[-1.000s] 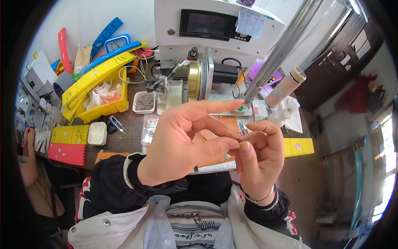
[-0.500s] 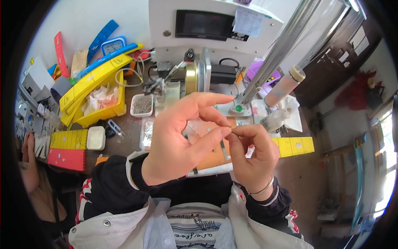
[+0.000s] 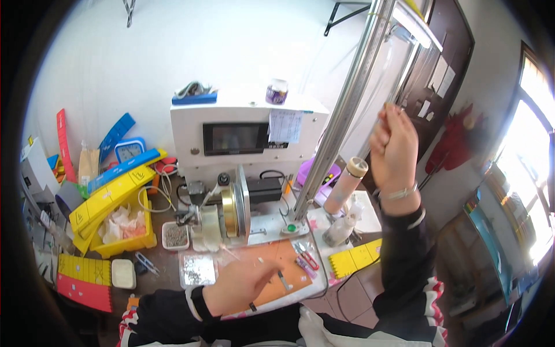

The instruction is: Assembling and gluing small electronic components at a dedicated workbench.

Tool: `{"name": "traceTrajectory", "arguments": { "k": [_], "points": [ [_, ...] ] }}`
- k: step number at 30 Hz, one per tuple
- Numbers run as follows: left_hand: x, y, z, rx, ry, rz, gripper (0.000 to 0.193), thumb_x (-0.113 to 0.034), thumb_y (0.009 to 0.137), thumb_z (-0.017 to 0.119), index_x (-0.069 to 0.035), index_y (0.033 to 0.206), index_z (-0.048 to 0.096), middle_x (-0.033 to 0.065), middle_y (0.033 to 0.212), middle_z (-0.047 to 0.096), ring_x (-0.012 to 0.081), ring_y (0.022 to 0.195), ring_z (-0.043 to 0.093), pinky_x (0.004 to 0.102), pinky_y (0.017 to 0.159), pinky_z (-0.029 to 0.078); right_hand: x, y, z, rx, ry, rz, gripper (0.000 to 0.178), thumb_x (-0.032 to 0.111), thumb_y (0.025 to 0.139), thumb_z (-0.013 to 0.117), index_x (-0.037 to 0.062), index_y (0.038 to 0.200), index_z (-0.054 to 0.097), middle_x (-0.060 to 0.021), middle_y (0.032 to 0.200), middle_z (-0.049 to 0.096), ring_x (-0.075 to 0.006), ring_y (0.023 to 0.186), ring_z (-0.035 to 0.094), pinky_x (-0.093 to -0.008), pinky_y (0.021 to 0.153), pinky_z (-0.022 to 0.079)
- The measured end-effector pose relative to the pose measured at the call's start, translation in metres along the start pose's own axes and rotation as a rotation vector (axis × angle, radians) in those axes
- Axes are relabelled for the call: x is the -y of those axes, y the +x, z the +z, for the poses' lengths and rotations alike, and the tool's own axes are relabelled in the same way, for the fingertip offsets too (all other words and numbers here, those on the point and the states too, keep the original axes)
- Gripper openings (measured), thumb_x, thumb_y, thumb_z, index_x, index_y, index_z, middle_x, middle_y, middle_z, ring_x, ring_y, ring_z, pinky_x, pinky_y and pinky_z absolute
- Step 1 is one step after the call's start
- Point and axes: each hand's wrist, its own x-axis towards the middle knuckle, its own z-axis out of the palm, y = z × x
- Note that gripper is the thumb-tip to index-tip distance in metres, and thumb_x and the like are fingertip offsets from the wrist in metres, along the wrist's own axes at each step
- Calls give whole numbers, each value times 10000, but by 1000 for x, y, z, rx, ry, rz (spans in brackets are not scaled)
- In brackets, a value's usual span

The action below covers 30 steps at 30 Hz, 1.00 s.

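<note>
thin wire (image 3: 378, 124): raised beside the metal upright (image 3: 347, 110), pinched in right hand (image 3: 395, 144) fingers. judged light, limp, easily kinked; grip near its end. left hand (image 3: 240, 286) fingers loose on orange mat (image 3: 289, 260).

The orange mat (image 3: 289, 263) under the left hand (image 3: 240, 286) looks like matt, smooth rubber or plastic; the small strip (image 3: 282, 280) lying on it is bright metal; the winding machine (image 3: 245, 139) has a painted white casing, smooth and faintly glossy, with a dark glassy screen (image 3: 234, 139); its wheel (image 3: 229, 211) is polished brass-coloured metal; the slanted rail (image 3: 347, 110) beside the raised right hand (image 3: 394, 144) is brushed aluminium; the yellow bins (image 3: 113, 199) are glossy plastic; the sleeves (image 3: 404, 254) are dark matt cloth; the bracelet (image 3: 401, 192) gleams like metal.
</note>
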Motion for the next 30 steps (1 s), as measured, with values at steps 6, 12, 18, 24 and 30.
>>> {"name": "traceTrajectory", "arguments": {
  "k": [6, 12, 18, 24, 30],
  "points": [
    [-5, -22, -5, 709, 237, 128, 254, -174, 950, 522, -78, 1172, 599, 155, 805, 667, 342, 751, 687, 456, 553, 495, 58, 110, 45, 21, -171, -381, 180, 151, 984, 594, -15, 1053, 594, -88, 885, 674, -65, 520, 441, -236, 457, 343],
    [-4, -11, -19, 678, 246, 146, 273, -239, 954, 550, -82, 1164, 627, 105, 898, 695, 274, 842, 675, 423, 713, 475, 84, 166, 78, 3, -216, -404, 188, 134, 971, 589, -40, 1042, 597, -107, 906, 700, -83, 529, 477, -252, 473, 382],
    [-27, -22, -43, 565, 287, 119, 292, -298, 912, 628, -98, 1126, 644, 78, 1033, 684, 254, 1008, 637, 422, 882, 463, 100, 125, 81, 78, -342, -304, 137, 127, 972, 602, -1, 1018, 614, -56, 889, 620, -49, 561, 417, -205, 480, 334],
    [26, -66, -55, 252, 172, -34, 447, -213, 836, 713, -96, 1255, 609, 126, 1207, 642, 294, 1156, 588, 431, 1002, 426, 11, 22, 20, 85, -391, -314, 272, 90, 1002, 552, -16, 1248, 594, -51, 821, 656, -7, 531, 419, -178, 468, 329],
    [56, -91, -69, -328, -65, -420, 302, -58, 879, 627, 18, 1171, 645, 128, 1011, 697, 256, 984, 664, 344, 903, 497, -118, -128, -45, 49, -472, -87, 292, 30, 992, 538, -3, 1281, 559, -31, 795, 664, 4, 533, 443, -176, 480, 344]
  ]
}}
